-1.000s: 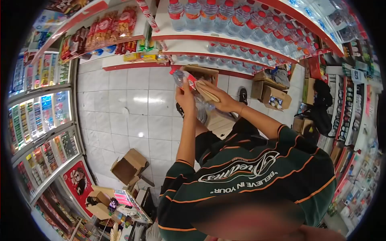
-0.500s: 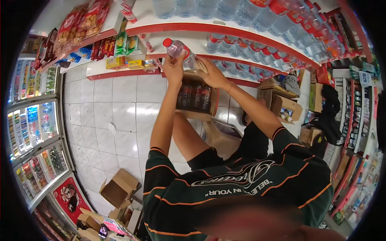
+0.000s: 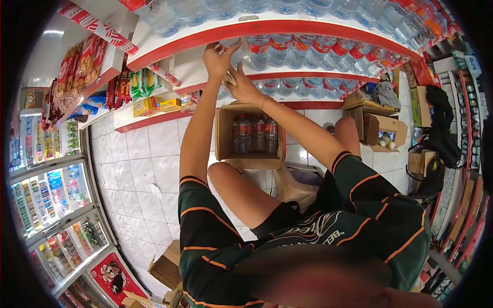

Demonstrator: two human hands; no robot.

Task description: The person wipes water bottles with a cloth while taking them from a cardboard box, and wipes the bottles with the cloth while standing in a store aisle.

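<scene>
My left hand [image 3: 217, 61] is at the middle shelf, its fingers round the upper part of a clear plastic bottle [image 3: 236, 57]. The shelf edge and my fingers hide some of the bottle. Just below it, my right hand [image 3: 245, 90] grips a pale, folded cloth-like piece [image 3: 229, 79] close to the bottle's lower end. To the right stands a row of water bottles [image 3: 280, 54] with red labels. Beneath my hands, an open cardboard box [image 3: 224, 134] on the floor holds several dark bottles [image 3: 255, 134] with red labels.
Large water bottles [image 3: 287, 6] line the upper shelf, and more bottles [image 3: 308, 88] stand on the lowest one. Snack packets [image 3: 82, 66] are at left, above a glass-door fridge [image 3: 56, 190]. Open cartons [image 3: 382, 128] sit at right. A brown plastic stool [image 3: 292, 187] is near my legs.
The bottle has moved from in front of the shelves to the middle shelf, in my left hand. My right hand has moved left with the pale piece. The view has shifted.
</scene>
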